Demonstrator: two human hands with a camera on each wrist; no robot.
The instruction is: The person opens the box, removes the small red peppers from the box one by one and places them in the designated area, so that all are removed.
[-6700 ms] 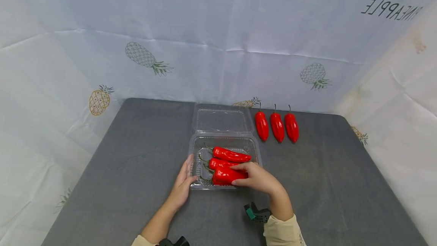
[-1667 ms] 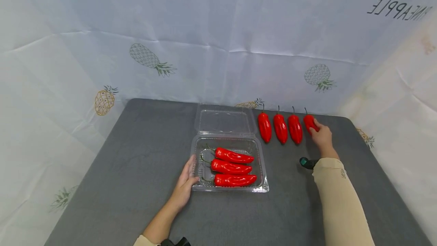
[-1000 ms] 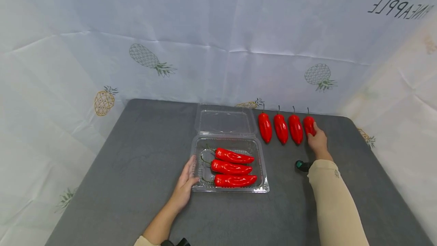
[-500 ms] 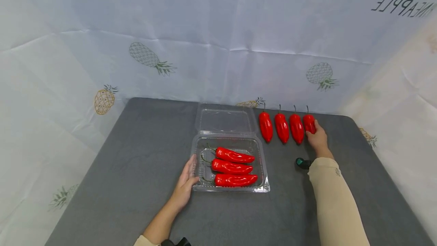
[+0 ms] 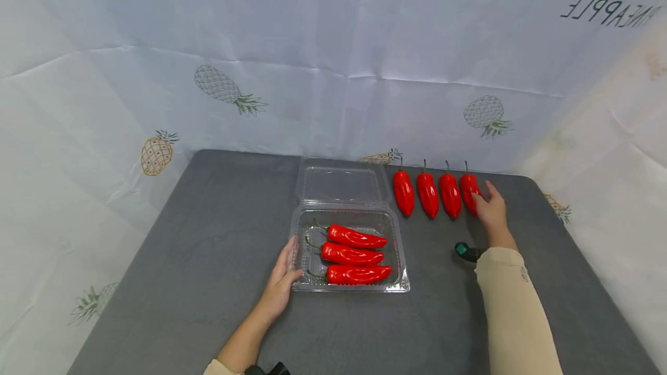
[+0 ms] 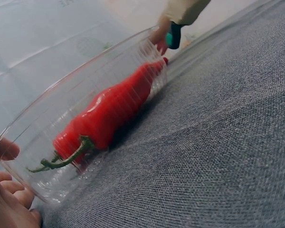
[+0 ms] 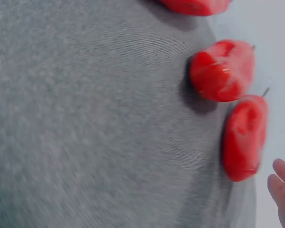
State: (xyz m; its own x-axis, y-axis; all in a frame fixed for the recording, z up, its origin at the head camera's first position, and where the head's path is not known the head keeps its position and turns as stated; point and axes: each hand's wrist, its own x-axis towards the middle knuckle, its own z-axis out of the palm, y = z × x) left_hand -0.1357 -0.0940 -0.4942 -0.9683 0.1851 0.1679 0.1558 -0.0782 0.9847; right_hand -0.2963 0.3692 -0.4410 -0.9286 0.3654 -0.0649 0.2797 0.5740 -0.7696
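My left hand (image 5: 276, 288) grips the left edge of a clear plastic clamshell container (image 5: 404, 274), thumb over the rim, as the left wrist view also shows. Three red chili peppers lie crosswise inside it, stems to the left; the front pepper (image 5: 358, 275) is nearest the near wall. At the back right, my right hand (image 5: 494, 212) is beside the rightmost red pepper (image 5: 469, 187) of a row, fingers spread and thumb close to it. In the right wrist view the fingers (image 7: 280, 187) stand apart from that pepper (image 7: 247, 137).
The container's lid (image 5: 341, 183) lies folded back behind it. Three more red peppers, among them the leftmost pepper (image 5: 403, 192), lie side by side between lid and right hand, stems toward the pineapple-print cloth (image 5: 333, 74). All rest on a grey tabletop (image 5: 219, 230).
My right hand has carried a pepper from the container to the right end of the row, straightened it and let go, with fingers now spread. My left hand has stayed on the container.
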